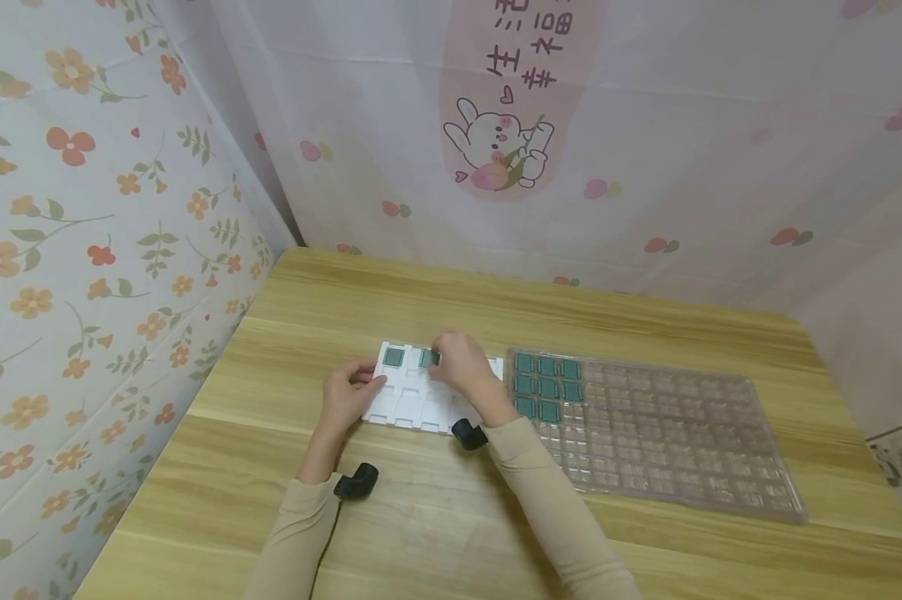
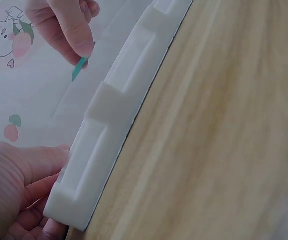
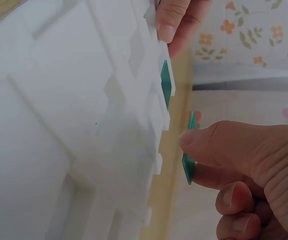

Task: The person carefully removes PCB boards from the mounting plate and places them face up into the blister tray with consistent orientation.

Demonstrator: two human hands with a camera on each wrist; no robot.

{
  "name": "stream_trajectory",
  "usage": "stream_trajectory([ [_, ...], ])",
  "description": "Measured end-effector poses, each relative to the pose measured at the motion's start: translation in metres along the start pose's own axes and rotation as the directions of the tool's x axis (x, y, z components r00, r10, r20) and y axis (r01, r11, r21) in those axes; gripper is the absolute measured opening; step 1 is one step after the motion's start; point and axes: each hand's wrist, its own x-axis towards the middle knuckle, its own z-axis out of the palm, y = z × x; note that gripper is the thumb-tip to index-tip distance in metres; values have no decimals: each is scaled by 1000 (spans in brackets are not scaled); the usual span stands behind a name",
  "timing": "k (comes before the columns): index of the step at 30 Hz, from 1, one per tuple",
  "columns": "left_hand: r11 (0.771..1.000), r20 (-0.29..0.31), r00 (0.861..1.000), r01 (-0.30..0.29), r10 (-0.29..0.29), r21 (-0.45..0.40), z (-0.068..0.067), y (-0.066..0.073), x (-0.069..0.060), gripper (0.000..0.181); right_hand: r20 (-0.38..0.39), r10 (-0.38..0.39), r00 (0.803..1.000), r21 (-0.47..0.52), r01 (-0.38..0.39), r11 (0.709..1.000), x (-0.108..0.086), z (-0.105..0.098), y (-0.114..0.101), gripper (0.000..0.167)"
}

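Note:
Between thumb and finger my right hand (image 1: 462,364) pinches a small green circuit board (image 3: 188,162) above the white foam tray (image 1: 409,408). In the right wrist view that board stands edge-on, apart from the tray. Another green circuit board (image 1: 393,357) lies in the tray's far left pocket. My left hand (image 1: 348,392) grips the tray's left edge, its thumb on top and fingers beneath, as the left wrist view shows. The right hand and forearm hide part of the tray's right side.
Right of the foam tray lies a long clear plastic tray (image 1: 668,433) with many small pockets. Several green circuit boards (image 1: 548,388) fill its left end. A black wrist camera (image 1: 357,481) sits on the left wrist, another (image 1: 468,434) on the right. Printed curtains (image 1: 391,167) hang behind the wooden table (image 1: 413,533).

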Motion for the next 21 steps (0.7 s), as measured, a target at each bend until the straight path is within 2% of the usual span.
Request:
stream_trajectory([
  [2, 1000, 0, 1000, -2, 2, -2, 0, 0, 0, 28, -22, -31, 999, -13, 31, 999, 1, 3, 5, 24],
  [7, 1000, -3, 1000, 0, 0, -5, 0, 0, 0, 27, -25, -29, 999, -11, 29, 1000, -4, -2, 6, 25],
  [8, 1000, -3, 1000, -2, 2, -6, 0, 0, 0, 27, -13, -9, 1000, -8, 9, 1000, -7, -8, 1, 24],
  [21, 1000, -9, 1000, 9, -9, 4, 0, 0, -1, 27, -65, -18, 998, -19, 17, 1000, -21, -14, 5, 27],
])
